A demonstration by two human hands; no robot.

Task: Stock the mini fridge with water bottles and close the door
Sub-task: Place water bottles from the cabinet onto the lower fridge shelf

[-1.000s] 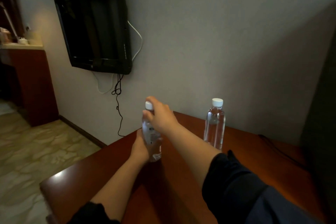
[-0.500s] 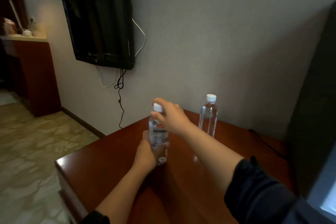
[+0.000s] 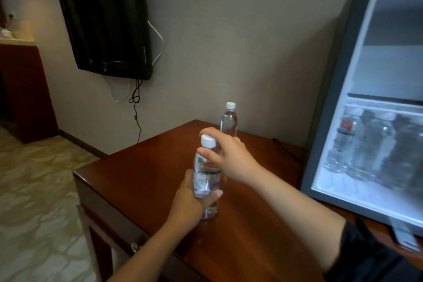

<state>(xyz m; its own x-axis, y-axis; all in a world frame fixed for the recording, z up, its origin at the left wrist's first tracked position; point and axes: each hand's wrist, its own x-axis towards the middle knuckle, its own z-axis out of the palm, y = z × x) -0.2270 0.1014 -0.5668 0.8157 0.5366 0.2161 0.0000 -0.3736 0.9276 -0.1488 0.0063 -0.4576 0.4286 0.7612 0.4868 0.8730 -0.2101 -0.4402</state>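
Bottle (image 3: 207,178) upright on desk (image 3: 142,181); left grip (image 3: 191,204) holding body; right grip (image 3: 225,155) holding neck.

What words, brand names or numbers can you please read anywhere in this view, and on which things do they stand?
No text can be read here.
Clear plastic water bottle with a white cap, held by the left hand and right hand: red, green and grey label, print blurred.
Clear water bottles on the open mini fridge door shelf: one red label, blurred.
Black wall-mounted television: row of marks on its edge, too small.
Second clear bottle by the wall: no label visible.
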